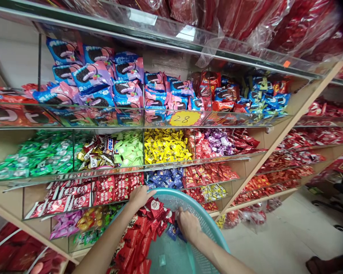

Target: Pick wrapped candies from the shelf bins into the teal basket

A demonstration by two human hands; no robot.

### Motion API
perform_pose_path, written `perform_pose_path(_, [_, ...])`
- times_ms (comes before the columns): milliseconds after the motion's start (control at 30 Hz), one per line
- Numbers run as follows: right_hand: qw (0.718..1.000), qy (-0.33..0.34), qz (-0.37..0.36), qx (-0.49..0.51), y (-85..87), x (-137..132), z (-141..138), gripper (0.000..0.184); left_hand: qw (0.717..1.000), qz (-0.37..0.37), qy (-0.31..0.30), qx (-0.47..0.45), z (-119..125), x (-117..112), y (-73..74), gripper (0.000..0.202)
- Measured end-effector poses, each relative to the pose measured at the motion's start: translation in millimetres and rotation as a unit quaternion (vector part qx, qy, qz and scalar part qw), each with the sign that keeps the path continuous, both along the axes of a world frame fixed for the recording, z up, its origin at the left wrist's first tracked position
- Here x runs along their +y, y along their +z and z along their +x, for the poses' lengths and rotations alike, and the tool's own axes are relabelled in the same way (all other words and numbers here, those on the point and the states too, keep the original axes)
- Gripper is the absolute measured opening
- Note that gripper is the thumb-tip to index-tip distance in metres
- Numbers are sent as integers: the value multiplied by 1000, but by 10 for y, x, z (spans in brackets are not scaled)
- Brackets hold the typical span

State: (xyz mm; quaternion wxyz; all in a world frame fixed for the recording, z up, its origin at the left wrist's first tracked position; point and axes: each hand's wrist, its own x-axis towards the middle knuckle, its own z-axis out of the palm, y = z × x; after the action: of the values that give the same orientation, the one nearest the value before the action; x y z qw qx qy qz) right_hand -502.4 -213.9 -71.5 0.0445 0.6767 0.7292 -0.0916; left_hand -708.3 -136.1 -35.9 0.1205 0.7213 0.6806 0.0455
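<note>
A teal plastic basket (pixel 205 219) sits low in front of me, holding red wrapped sweets (pixel 140 236) and a few blue ones (pixel 173 231). My left hand (pixel 138 197) rests at the basket's far rim, its fingers closed around a red wrapped sweet (pixel 154 206). Inside the basket, my right hand (pixel 188 224) is curled with its fingers pressed onto the blue sweets. Both forearms reach in from the bottom of the picture.
Slanted glass-fronted shelves (pixel 160 123) fill the view, stocked with blue biscuit packs (pixel 125 87), green (pixel 37 156), yellow (pixel 165 146) and red sweets (pixel 208 173). A yellow price tag reads 28 (pixel 184 118). Pale floor (pixel 288 236) lies at the right, with someone's foot (pixel 326 264) at the corner.
</note>
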Motion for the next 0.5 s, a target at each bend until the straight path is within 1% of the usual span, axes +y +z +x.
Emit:
perform_pose_path(133, [999, 9, 45, -9, 175, 80, 68, 31, 1000, -1, 3, -6, -4, -3, 5, 59])
perform_pose_path(233, [995, 0, 102, -3, 350, 217, 133, 30, 1000, -3, 5, -15, -4, -7, 11, 60])
perform_pose_path(300, [990, -3, 139, -6, 481, 357, 170, 30, 1000, -2, 9, -19, 0, -10, 13, 60])
perform_pose_path(367, [987, -1, 161, -23, 604, 529, 189, 28, 1000, -2, 11, -21, 4, -13, 12, 60])
perform_pose_path(433, [984, -1, 169, -53, 698, 712, 184, 29, 1000, 0, 8, -19, 7, -15, 9, 60])
perform_pose_path(500, [984, -3, 163, -75, 753, 879, 156, 37, 1000, 3, 7, -18, 7, -16, 7, 59])
